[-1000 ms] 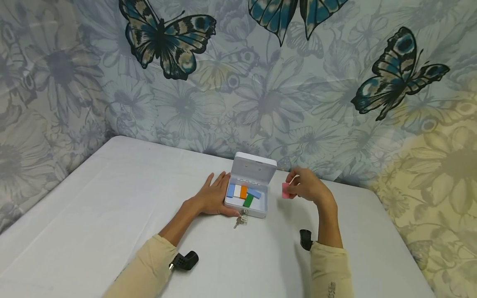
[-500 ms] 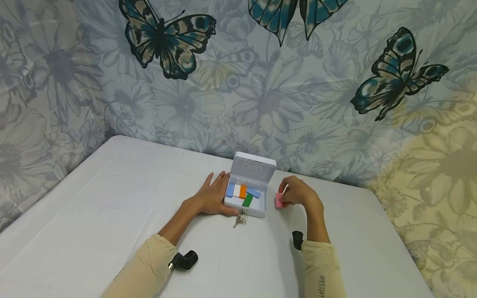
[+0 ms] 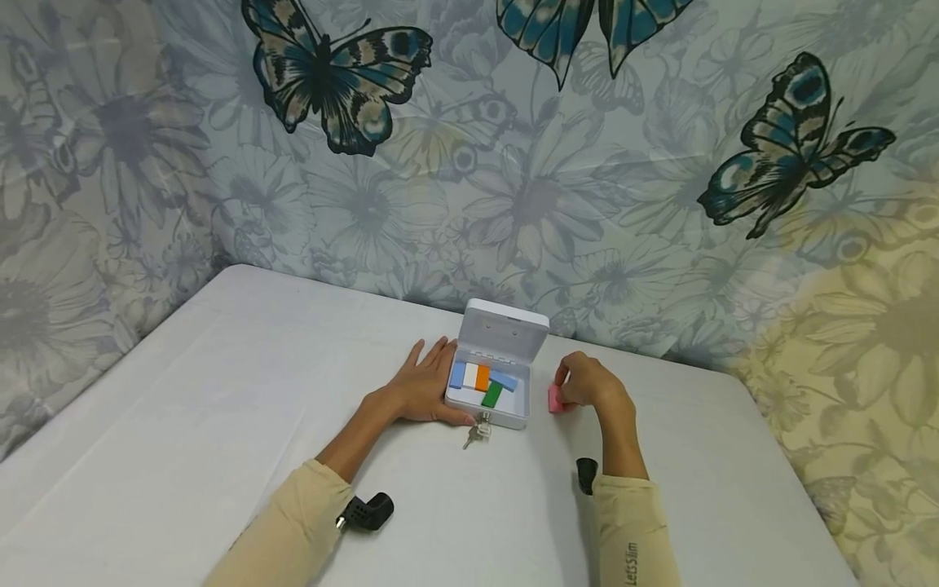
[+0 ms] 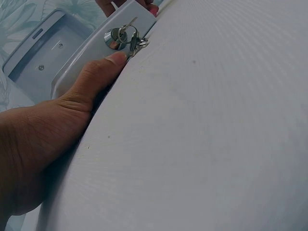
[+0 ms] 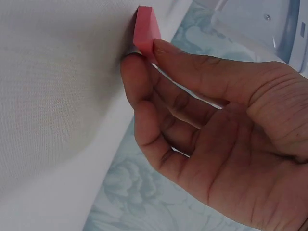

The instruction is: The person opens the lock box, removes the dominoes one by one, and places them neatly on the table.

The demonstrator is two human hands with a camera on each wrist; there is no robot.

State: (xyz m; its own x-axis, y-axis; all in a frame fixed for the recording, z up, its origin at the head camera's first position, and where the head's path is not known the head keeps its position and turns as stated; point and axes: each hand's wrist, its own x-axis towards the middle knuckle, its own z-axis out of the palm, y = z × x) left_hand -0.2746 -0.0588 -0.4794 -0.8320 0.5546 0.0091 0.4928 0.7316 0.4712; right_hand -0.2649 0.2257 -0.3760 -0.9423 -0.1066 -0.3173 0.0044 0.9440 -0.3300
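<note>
A small white metal box point(image 3: 506, 419) stands with its lid point(image 3: 504, 330) up. My left hand point(image 3: 421, 393) lies along its left side, fingers straight and thumb along the front, near the lock and keys point(image 3: 472, 438). Inside the box lie a green block point(image 3: 492, 395), an orange block point(image 3: 482, 377), a white block point(image 3: 470, 376) and two blue blocks, one flat at the left point(image 3: 458, 375), one slanted at the right point(image 3: 504, 380). To the right of the box my right hand point(image 3: 590, 381) pinches a pink block point(image 5: 146, 29) between thumb and fingertip, low at the white tabletop.
White cloth covers the table point(image 3: 220, 391), whose far edge runs just behind the box. A patterned wall covering with butterflies point(image 3: 323, 73) rises behind it. Black wrist cameras point(image 3: 369, 511) sit on both forearms.
My right hand has come down and slightly left with the pink block, from the air to the tabletop beside the box. The left hand and box stay put.
</note>
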